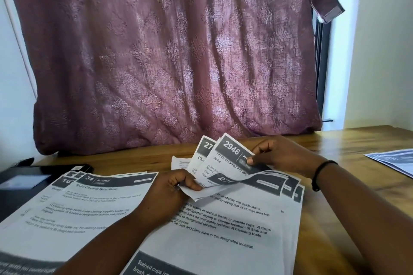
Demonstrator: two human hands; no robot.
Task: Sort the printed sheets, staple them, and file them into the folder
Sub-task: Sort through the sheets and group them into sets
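Printed sheets [225, 161], fanned, gripped by both hands
Left hand [176, 183] pinches lower edges; right hand [277, 154] pinches top sheet; stacks [223, 230] beneath.

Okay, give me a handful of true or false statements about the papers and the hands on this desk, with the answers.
1. The right hand pinches the sheet headed 2946. True.
2. The left hand rests flat on the table, holding nothing. False: its grip is on the lower ends of the fanned sheets.
3. The pile on the left shows a sheet headed 34 on top. True.
4. A stapler is clamped on the fanned sheets. False: no stapler is in view.
5. A dark band circles the right wrist. True.
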